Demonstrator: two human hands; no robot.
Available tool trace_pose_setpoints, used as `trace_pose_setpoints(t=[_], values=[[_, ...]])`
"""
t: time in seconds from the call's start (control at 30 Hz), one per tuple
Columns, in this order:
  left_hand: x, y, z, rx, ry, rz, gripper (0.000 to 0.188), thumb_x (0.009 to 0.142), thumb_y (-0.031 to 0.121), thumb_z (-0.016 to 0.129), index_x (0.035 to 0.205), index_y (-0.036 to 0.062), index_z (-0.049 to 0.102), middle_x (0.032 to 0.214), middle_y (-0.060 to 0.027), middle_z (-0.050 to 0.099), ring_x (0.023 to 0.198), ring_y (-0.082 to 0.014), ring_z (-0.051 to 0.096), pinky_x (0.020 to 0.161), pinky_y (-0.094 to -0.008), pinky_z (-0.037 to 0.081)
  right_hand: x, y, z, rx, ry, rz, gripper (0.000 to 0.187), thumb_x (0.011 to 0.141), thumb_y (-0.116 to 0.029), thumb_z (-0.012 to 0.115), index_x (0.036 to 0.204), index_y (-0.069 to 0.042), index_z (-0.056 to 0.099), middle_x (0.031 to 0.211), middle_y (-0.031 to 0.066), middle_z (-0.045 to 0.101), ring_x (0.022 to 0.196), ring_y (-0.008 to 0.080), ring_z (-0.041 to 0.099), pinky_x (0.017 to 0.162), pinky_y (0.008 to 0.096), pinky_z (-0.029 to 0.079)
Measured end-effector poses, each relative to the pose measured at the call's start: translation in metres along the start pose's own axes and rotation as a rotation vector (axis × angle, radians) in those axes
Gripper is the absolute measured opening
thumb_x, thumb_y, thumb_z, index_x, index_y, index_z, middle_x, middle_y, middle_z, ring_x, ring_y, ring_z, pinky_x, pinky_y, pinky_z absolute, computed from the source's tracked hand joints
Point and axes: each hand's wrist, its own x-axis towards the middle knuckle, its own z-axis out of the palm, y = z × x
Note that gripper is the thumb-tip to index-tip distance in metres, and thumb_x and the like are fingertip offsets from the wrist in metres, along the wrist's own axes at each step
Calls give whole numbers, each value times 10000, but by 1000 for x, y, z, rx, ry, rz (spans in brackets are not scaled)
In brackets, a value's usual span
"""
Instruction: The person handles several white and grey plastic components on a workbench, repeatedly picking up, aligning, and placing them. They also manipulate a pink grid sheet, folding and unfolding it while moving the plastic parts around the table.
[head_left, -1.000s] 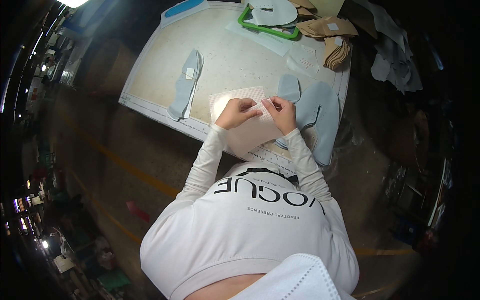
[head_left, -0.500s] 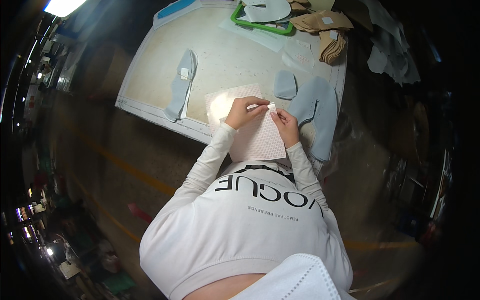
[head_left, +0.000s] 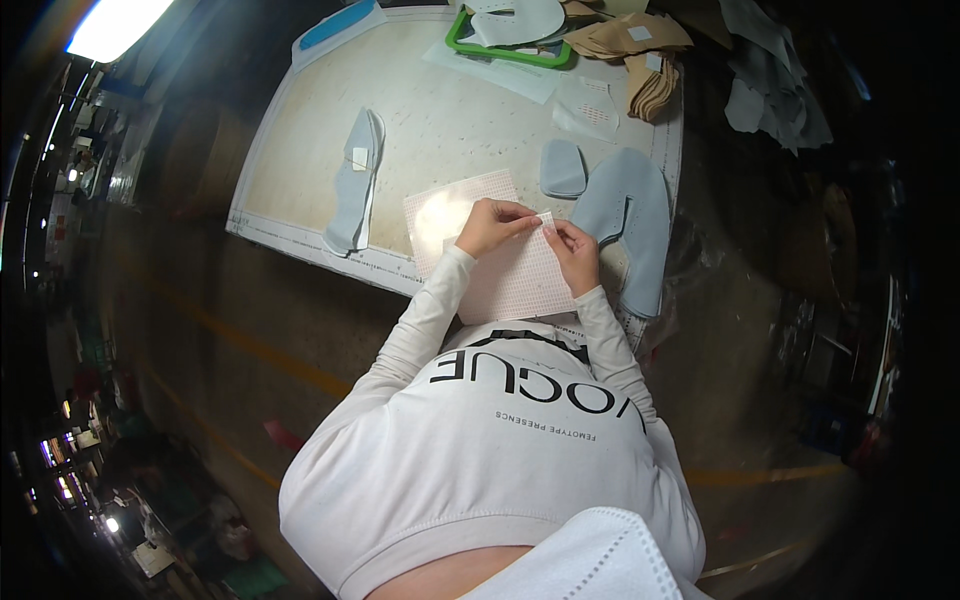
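At the lower rim, a white dotted-edged cloth (head_left: 600, 560) overlaps the person's white sweatshirt (head_left: 470, 485), which bears dark lettering. Beyond it, a pale sheet (head_left: 520, 285) with a pinkish grid hangs over the near edge of the table (head_left: 300, 160), hiding part of that edge. The left hand (head_left: 490, 227) pinches the sheet near its upper right corner; the right hand (head_left: 574, 255) grips it just beside, between thumb and fingers. Behind them a second gridded sheet (head_left: 428, 215), bright with glare, lies partly covered. Close by the right hand, a blue-grey U-shaped piece (head_left: 645, 215) crowds the table's right side, with a small rounded piece (head_left: 563, 168) just beside it. Well apart on the left lies a long blue-grey piece (head_left: 350, 195) with a white tag (head_left: 359, 158). Farther off are a translucent piece (head_left: 585, 112) with red marks, a green-rimmed tray (head_left: 510, 56), stacked brown pieces (head_left: 650, 88) and, at the far left corner, a blue strip (head_left: 335, 27).
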Motion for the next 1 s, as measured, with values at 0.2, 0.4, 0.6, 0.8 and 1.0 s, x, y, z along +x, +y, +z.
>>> trace_pose_setpoints(t=[0.2,0.4,0.6,0.8,1.0], values=[[4,8,-3,62,-137,16,174,853,162,700,929,7,719,799,-27,692,719,-67,605,653,-208,481,5,-34,-7,-380,83,-399,198,839,-82,659,1036,-68,652,809,22,615,652,125,602,596,214,508],[11,7,-1,88,-181,14,146,862,145,685,888,2,703,806,-18,682,741,-67,606,672,-199,480,12,-34,-22,-431,-65,-199,114,819,-104,684,918,-46,678,844,30,673,754,124,653,599,241,526],[15,-8,-1,17,-184,27,152,845,132,677,895,-9,707,803,-62,698,746,-99,642,717,-230,515,7,-26,-18,-407,65,-222,117,799,-107,695,903,-55,681,882,41,669,788,147,650,625,274,526],[17,-12,-5,12,-218,-27,132,837,87,664,906,-15,711,822,-72,704,769,-116,658,734,-233,524,-1,-39,-23,-782,93,-559,150,744,-80,713,891,-90,687,900,35,635,941,228,592,799,323,498],[18,-12,-6,-23,-240,-30,131,838,56,640,910,-33,704,847,-91,705,797,-129,665,750,-241,534,3,-38,-22,-851,78,-648,139,726,-74,720,856,-100,678,902,13,627,968,224,575,807,334,498]])
